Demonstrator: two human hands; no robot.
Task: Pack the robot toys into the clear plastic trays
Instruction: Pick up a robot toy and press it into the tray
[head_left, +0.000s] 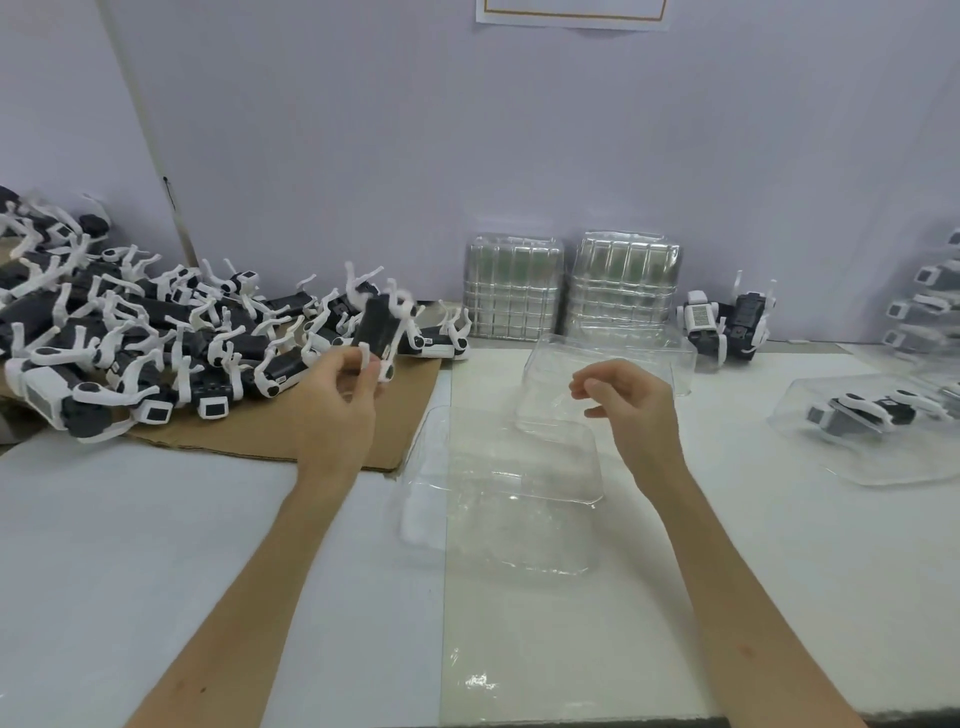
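My left hand grips a black and white robot toy, held up above the edge of a cardboard sheet. Behind it lies a big pile of the same robot toys on the cardboard. An empty clear plastic tray lies on the table in front of me. A second clear tray sits tilted behind it. My right hand hovers over that second tray, fingers loosely curled, thumb and forefinger close; whether it pinches the tray's plastic is unclear.
Two stacks of clear trays stand against the back wall. Two robot toys stand to their right. A packed tray lies at the right, with more packed trays stacked at the far right edge.
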